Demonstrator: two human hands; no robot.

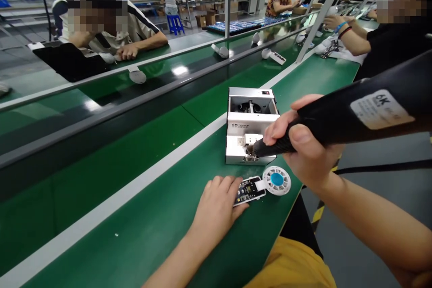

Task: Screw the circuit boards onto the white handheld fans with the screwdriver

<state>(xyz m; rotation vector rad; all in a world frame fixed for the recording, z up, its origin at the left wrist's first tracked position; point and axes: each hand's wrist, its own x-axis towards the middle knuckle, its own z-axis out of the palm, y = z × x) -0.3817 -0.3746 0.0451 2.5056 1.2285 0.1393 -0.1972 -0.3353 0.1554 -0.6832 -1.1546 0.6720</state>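
Observation:
My right hand (310,155) is wrapped round a black electric screwdriver (334,114) with a 6K label. The screwdriver's tip is at the front of a silver screw feeder (238,128), among its small metal parts; whether a screw is on the bit is too small to tell. Flat on the green bench, a white handheld fan (260,185) lies with its handle uncovered, showing a dark circuit board (249,189). A blue disc (277,179) marks the middle of its round head. My left hand (218,200) grips the end of that handle, fingers along one edge and thumb along the other.
Left of the bench (162,234) runs a green conveyor belt (141,130) carrying several white fans (270,55). Co-workers sit across the belt and farther along at the right. A metal post (228,4) rises behind the feeder. The screwdriver's cable (381,167) hangs at the right.

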